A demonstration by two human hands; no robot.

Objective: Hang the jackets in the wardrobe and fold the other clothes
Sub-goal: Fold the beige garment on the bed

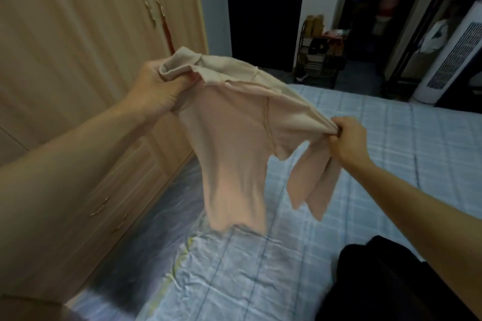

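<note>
Above the bed point(391, 164): I see the pink top point(234, 143) held up.
Left hand point(154, 88): grips its beige edge.
Right hand point(347, 138): clenches its sleeves.

Dim, even indoor light is falling over the room, sitting brightest on the blue checked bedsheet point(404, 125) and the wooden wardrobe point(78, 34). The dark door point(260, 8) behind is sinking into near black, and the black garment point(378, 281) in the near corner is losing all detail. Motion blur is smearing the hem of the pink top point(229, 151). A soft sheen is glinting off the plastic sheet point(180, 195) below the wardrobe. The wide lens is bowing the wardrobe's lines.
</note>
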